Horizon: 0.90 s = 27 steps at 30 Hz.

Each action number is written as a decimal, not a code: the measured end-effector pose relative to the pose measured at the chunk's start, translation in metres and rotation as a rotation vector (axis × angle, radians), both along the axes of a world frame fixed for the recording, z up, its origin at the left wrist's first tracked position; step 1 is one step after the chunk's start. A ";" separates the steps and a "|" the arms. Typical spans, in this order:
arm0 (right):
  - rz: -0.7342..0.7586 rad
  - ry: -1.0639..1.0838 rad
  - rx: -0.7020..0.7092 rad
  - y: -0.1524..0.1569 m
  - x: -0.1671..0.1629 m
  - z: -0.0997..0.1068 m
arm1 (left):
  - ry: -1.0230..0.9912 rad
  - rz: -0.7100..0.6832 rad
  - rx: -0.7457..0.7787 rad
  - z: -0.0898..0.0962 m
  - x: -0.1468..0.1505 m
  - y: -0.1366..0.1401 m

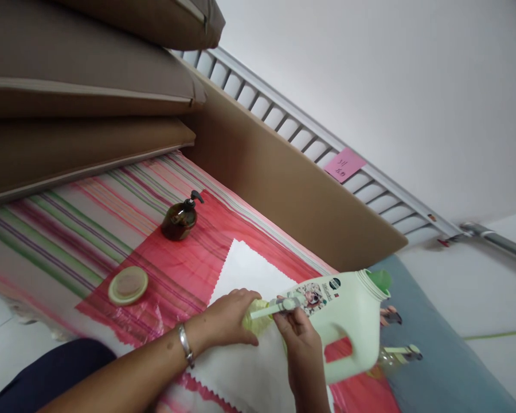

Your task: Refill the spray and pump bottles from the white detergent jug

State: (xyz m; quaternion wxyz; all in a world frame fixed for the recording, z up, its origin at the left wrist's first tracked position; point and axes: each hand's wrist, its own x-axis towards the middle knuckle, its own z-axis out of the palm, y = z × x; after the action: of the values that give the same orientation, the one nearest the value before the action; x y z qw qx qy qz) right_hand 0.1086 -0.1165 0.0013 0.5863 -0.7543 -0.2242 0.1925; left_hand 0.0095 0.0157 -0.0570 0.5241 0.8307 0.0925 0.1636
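Observation:
My left hand [230,318] is wrapped round a small, clear yellowish bottle [254,320] lying tilted above a white zigzag-edged cloth [258,264]. At its mouth end, my right hand [303,344] pinches a pale dispenser top [286,304] with thumb and fingers. Whether that top is attached to the bottle is hard to see. Just beyond my right hand stands a large pale green jug [355,324] with a printed label and a handle. Something green [382,279] sits in the jug's neck. The cloth lies partly under my hands.
A brown pump bottle [179,221] and a round cream lid [128,285] rest on red plastic sheeting [155,258] over striped fabric. Another clear bottle [389,357] is partly behind the jug. A brown board [279,178] and stacked cushions [81,69] border the area.

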 end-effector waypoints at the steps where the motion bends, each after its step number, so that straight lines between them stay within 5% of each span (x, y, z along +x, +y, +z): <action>1: 0.000 0.014 -0.002 0.000 -0.001 -0.001 | 0.001 -0.002 0.003 0.000 0.000 0.000; 27: -0.024 -0.079 -0.033 0.002 -0.007 0.006 | 0.014 -0.006 -0.001 0.003 -0.001 -0.002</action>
State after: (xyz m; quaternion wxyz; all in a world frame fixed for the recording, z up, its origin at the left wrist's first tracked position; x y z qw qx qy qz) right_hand 0.1019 -0.1141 0.0076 0.5669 -0.7734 -0.2349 0.1592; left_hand 0.0080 0.0134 -0.0541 0.5244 0.8318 0.0938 0.1561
